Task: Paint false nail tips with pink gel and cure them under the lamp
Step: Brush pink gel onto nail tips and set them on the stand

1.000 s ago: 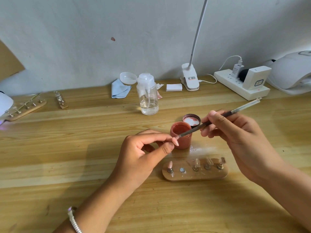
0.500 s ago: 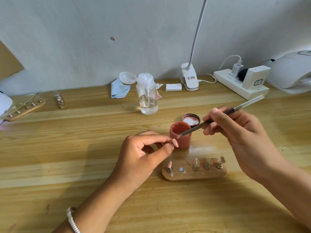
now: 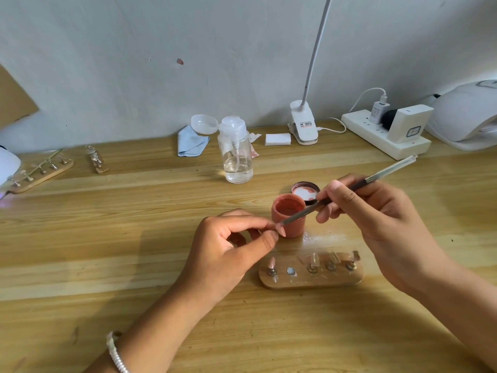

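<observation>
My left hand pinches a small pink nail tip between thumb and forefinger, just in front of the open pink gel jar. My right hand grips a thin brush, whose bristle end touches the held tip. A wooden holder lies below the jar: one pink tip stands at its left end, one peg is bare, and three clear tips stand to the right. A white curing lamp sits at the far right.
The jar's lid lies behind the jar. A clear pump bottle, blue cloth, clip lamp and power strip line the back. Another wooden holder and a white device sit far left.
The brush tip has slid a little left and down onto the held nail tip. My left hand has stayed almost in place.
</observation>
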Tool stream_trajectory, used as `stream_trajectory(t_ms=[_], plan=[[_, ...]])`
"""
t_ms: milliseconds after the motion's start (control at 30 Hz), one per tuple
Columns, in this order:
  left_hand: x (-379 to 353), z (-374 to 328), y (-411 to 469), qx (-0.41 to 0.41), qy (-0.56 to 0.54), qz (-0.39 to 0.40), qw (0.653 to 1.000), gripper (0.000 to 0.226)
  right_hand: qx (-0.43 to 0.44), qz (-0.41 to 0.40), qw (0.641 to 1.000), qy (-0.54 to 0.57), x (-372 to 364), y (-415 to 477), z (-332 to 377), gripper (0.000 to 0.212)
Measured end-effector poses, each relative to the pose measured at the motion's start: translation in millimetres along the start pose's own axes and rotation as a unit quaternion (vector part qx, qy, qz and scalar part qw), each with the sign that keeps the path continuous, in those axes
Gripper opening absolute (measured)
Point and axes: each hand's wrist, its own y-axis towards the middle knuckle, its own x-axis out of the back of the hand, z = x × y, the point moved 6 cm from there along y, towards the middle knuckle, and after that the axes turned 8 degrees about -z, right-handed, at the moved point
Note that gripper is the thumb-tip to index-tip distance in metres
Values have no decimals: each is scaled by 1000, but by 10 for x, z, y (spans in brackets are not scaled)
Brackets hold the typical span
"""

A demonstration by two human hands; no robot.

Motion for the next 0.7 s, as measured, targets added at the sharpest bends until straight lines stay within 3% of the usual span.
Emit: stream_trajectory(t_ms=[167, 367, 533, 700], plan=[[-6, -9, -3, -2, -1, 0, 1000, 14, -18, -40, 999, 1, 85, 43, -32, 21], [8, -1, -2, 2, 3, 0, 1000, 18, 1, -3, 1000, 8, 26, -1, -25, 21], [4, -2, -3, -4, -1, 0, 1000, 16, 1, -40, 999, 8, 81, 34, -9, 19], [2, 7, -4, 7, -1, 0, 1000, 13, 19, 4, 1000, 16, 6, -10, -5, 22]])
